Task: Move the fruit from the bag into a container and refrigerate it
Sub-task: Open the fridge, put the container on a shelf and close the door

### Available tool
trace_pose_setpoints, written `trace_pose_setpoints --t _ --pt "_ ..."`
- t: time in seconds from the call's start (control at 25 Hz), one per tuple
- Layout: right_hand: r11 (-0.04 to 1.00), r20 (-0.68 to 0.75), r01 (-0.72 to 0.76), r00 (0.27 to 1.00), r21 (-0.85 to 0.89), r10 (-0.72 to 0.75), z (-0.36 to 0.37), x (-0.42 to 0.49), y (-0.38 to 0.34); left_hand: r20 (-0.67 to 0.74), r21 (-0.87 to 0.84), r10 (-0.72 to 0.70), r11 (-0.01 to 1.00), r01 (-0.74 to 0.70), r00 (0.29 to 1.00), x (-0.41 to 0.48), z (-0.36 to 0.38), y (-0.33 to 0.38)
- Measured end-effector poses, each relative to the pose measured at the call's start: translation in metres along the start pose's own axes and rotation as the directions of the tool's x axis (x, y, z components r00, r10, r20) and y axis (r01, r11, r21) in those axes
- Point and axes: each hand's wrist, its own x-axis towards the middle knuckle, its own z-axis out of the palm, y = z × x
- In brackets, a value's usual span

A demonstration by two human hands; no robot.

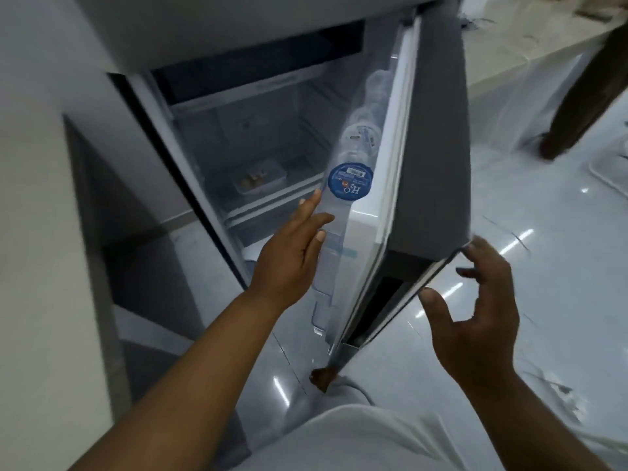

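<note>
Grey steel and white plastic fill my view: the tall grey refrigerator door (438, 130) stands half-swung between my two hands, its white inner liner facing the open compartment. My left hand (289, 253) is flat and spread, holding nothing, fingertips against the clear door-shelf rail just below a blue round bottle cap (350, 181) seated in the rack. My right hand (482, 321) is loosely curled and holding nothing, fingertips touching the door's lower outer corner. The clear rectangular plastic container of fruit (260, 178) sits deep inside on the glass shelf (272, 205), well back from the door; its contents show only as small yellowish and dark shapes, too blurred to name. No bag is in view.

By my reading the fruit is stored and only the closing remains. The risks are few but real: the left fingers lie on the inner face, so a swing driven by the right hand could pinch them against the cabinet edge; a hard shove could rattle the bottles in the rack; a weak push could leave the seal unseated and the fruit warm.
</note>
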Motion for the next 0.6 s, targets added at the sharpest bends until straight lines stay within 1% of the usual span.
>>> trace_pose_setpoints --t 0.04,0.12,0.2,0.28,0.32,0.36,0.44,0.48,0.52,0.56,0.6 --pt "0.991 0.039 0.136 0.99 0.014 -0.136 0.011 0.018 -0.01 -0.028 0.015 -0.051 0.999 0.052 0.998 -0.002 -0.011 -0.009" --pt "0.94 0.128 0.342 0.931 0.025 -0.342 0.037 0.05 -0.028 -0.057 0.002 -0.149 0.989 0.149 0.987 -0.005 -0.033 -0.026" --pt "0.891 0.209 0.454 0.868 0.031 -0.45 0.068 0.073 -0.044 -0.06 -0.067 -0.262 0.964 0.258 0.963 -0.01 -0.053 -0.041" --pt "0.856 0.267 0.516 0.824 0.011 -0.5 0.099 0.088 -0.055 -0.053 -0.155 -0.375 0.919 0.363 0.926 -0.014 -0.063 -0.05" --pt "0.841 0.288 0.54 0.805 0.003 -0.518 0.116 0.096 -0.061 -0.075 -0.208 -0.435 0.887 0.413 0.897 -0.017 -0.066 -0.055" --pt "0.829 0.312 0.559 0.788 -0.003 -0.531 0.132 0.103 -0.067 -0.118 -0.273 -0.502 0.846 0.458 0.857 -0.02 -0.066 -0.059" --pt "0.803 0.368 0.596 0.749 -0.013 -0.55 0.165 0.119 -0.081 -0.213 -0.404 -0.654 0.736 0.544 0.726 -0.026 -0.063 -0.073" --pt "0.789 0.397 0.614 0.73 -0.023 -0.557 0.18 0.126 -0.087 -0.217 -0.457 -0.724 0.668 0.587 0.655 -0.027 -0.06 -0.078" --pt "0.773 0.425 0.634 0.708 -0.029 -0.564 0.195 0.133 -0.092 -0.19 -0.501 -0.778 0.601 0.622 0.599 -0.027 -0.056 -0.083" --pt "0.757 0.448 0.652 0.686 -0.031 -0.573 0.208 0.139 -0.095 -0.15 -0.521 -0.806 0.556 0.647 0.572 -0.025 -0.052 -0.086" --pt "0.741 0.463 0.671 0.665 -0.026 -0.586 0.222 0.147 -0.099 -0.121 -0.522 -0.817 0.535 0.665 0.563 -0.019 -0.051 -0.09"
